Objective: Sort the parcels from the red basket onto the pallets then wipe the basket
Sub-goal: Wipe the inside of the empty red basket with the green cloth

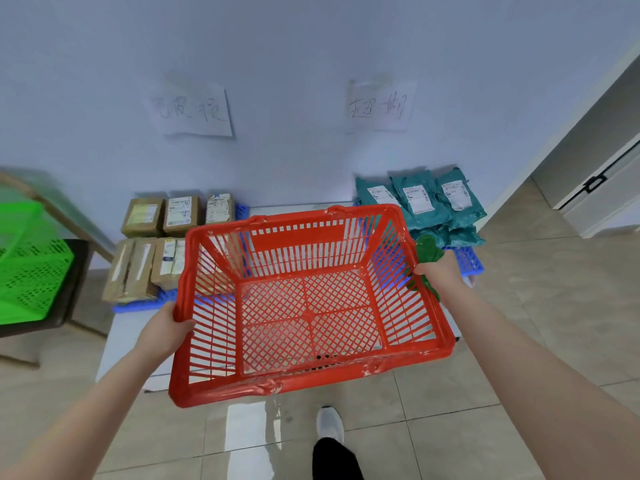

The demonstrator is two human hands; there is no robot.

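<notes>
Pale wall (311, 46) fills the upper half of the view, and two handwritten paper signs are fixed to it, a left sign (192, 110) and a right sign (379, 105). Beige floor tiles (519, 306) are seen below.

One red basket (311, 377) is held up in the middle of the view, above the floor and in front of the pallets. Nothing is seen inside it. One green basket (31, 258) is set on a dark seat (74, 299) at the far left.

Two blue pallets are laid against the wall. The left pallet (135, 306) is placed under the left sign, the right pallet (467, 261) under the right sign. Five cardboard boxes (181, 214) can be counted on the left pallet, three in the back row and two in front. Three teal bags (429, 216) with white labels are laid side by side on the right pallet. More teal bags are piled beneath them, and their number cannot be told.

The basket's left rim is gripped by the left hand (166, 327), with the fingers curled over the edge. One dark green cloth (427, 251) is clutched in the right hand (440, 271), fingers closed round it, and is held against the basket's right rim.

One white shoe (330, 424) is seen on the tiles below the basket
</notes>
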